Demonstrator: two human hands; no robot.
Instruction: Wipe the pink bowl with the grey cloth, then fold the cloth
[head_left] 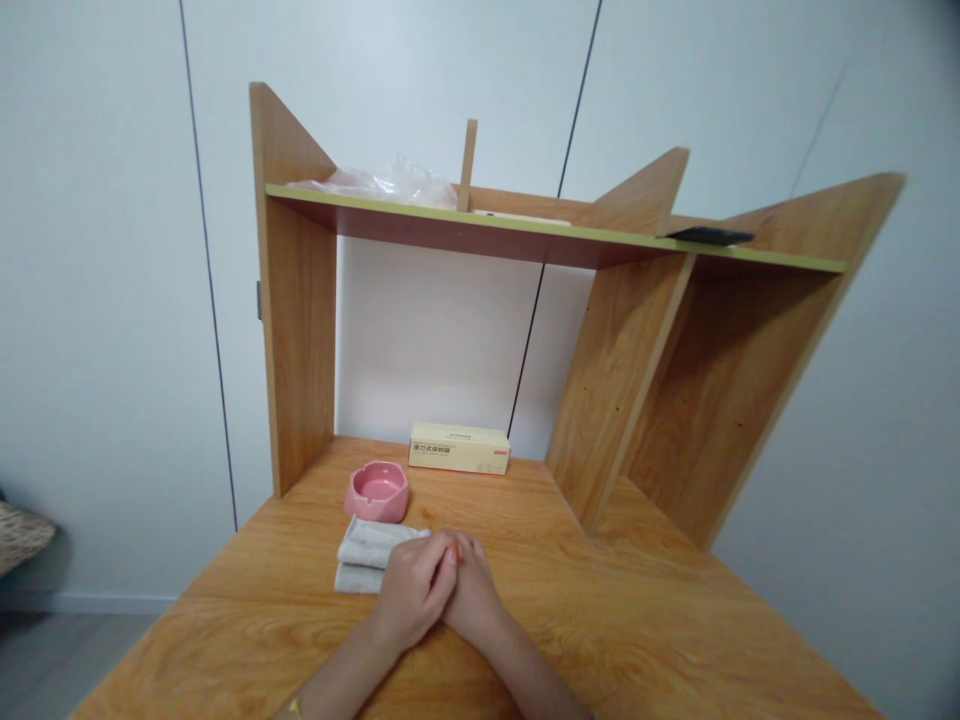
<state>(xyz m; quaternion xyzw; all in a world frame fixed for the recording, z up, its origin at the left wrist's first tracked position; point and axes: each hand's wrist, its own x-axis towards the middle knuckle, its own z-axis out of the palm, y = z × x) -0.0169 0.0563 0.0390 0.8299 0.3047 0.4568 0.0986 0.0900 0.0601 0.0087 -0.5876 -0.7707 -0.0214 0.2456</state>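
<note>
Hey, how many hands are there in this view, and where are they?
2: the left hand, nearer the folded gray cloth, and the right hand, clasped together over the desk. No others show.

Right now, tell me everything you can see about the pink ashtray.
The pink ashtray is a squat, thick-walled bowl with a rounded hollow, angular faceted outer sides and a notched rim; it may be ceramic, but I can't be sure. It sits upright on the wooden desk, behind the folded gray cloth and left of the cream box. Neither hand touches it; whether the cloth does, I can't tell.
</note>
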